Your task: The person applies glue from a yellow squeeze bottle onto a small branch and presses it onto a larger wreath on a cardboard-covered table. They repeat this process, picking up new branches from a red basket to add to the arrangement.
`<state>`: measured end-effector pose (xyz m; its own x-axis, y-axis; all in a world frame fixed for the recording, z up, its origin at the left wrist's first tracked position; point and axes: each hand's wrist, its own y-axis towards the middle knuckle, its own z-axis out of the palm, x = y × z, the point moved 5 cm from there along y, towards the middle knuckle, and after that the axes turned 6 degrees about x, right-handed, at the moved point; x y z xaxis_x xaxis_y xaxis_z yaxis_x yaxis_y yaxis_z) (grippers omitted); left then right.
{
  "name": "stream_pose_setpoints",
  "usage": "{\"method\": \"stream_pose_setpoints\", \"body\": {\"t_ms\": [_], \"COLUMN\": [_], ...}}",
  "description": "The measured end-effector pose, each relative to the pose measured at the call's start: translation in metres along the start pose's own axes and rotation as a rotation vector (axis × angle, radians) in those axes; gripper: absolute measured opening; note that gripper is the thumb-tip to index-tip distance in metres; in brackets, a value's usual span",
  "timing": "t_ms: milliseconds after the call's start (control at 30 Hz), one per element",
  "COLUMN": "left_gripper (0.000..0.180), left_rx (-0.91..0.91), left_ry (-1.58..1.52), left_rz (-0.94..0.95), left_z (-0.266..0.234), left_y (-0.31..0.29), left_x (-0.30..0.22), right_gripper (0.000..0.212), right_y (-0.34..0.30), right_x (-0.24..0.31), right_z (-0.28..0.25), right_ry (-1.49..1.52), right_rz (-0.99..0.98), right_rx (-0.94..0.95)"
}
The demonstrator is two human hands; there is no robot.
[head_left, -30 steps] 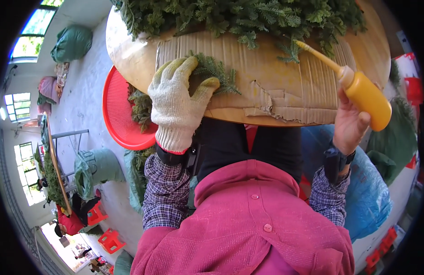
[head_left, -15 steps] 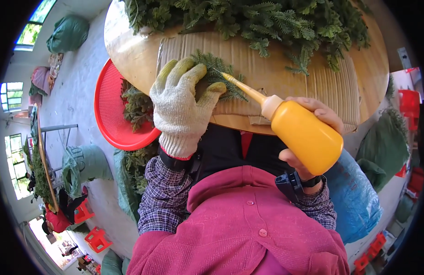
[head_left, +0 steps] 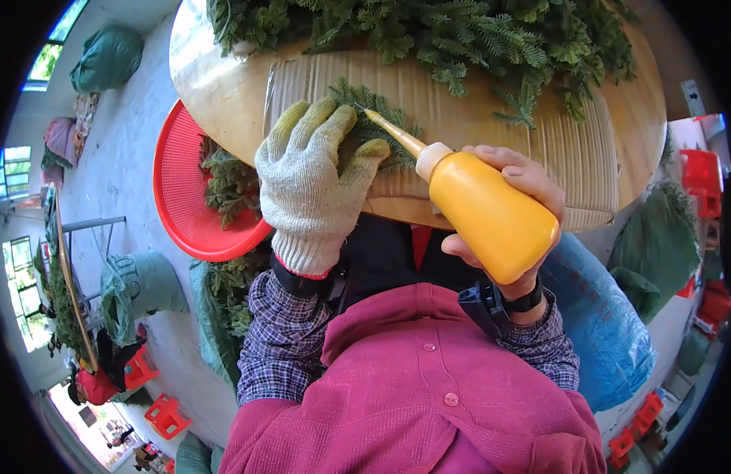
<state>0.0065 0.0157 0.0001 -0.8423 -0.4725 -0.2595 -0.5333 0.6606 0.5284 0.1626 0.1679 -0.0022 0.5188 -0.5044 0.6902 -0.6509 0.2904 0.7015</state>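
Note:
My left hand (head_left: 310, 174), in a white knit glove with yellowed fingertips, lies flat with its fingers stretched and the thumb apart. Its fingertips and thumb rest against a small green fir sprig (head_left: 355, 94) on a flattened sheet of cardboard (head_left: 555, 166). My bare right hand (head_left: 531, 182) is wrapped round a yellow squeeze bottle (head_left: 496, 217). The bottle is tilted, and its long tapered nozzle points up and left, with the thin tip over the sprig near the left index finger. Whether anything comes out of the tip cannot be made out.
Fir branches (head_left: 429, 35) are piled along the far side of the round wooden table (head_left: 199, 71). A red plastic basket (head_left: 176, 174) with greenery stands at the left. A blue plastic bag (head_left: 602, 316) is at my right, and green sacks (head_left: 658, 245) stand beyond it.
My right hand has moved the bottle left and slightly toward the far side, so its tip is nearer the left fingertips. The left hand stays almost in place on the sprig.

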Motion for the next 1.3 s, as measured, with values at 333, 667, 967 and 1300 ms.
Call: {"method": "stream_pose_setpoints", "body": {"t_ms": [333, 667, 967, 1300], "left_gripper": [0.046, 0.045, 0.045, 0.045], "left_rx": [0.0, 0.002, -0.004, -0.008], "left_ry": [-0.013, -0.012, -0.011, -0.016], "left_rz": [0.009, 0.018, 0.025, 0.013], "left_z": [-0.0017, -0.0012, -0.002, -0.0015], "left_y": [0.0005, 0.0018, 0.0016, 0.0013], "left_x": [-0.0014, -0.0006, -0.0005, -0.0017], "right_gripper": [0.081, 0.072, 0.07, 0.073], "right_y": [0.0066, 0.0036, 0.0015, 0.0087], "right_x": [-0.0007, 0.0009, 0.0033, 0.0015], "right_z": [0.0055, 0.0054, 0.0006, 0.0065], "right_ry": [-0.111, -0.026, -0.081, -0.052], "right_rz": [0.008, 0.067, 0.028, 0.028], "right_rx": [0.109, 0.022, 0.049, 0.045]}}
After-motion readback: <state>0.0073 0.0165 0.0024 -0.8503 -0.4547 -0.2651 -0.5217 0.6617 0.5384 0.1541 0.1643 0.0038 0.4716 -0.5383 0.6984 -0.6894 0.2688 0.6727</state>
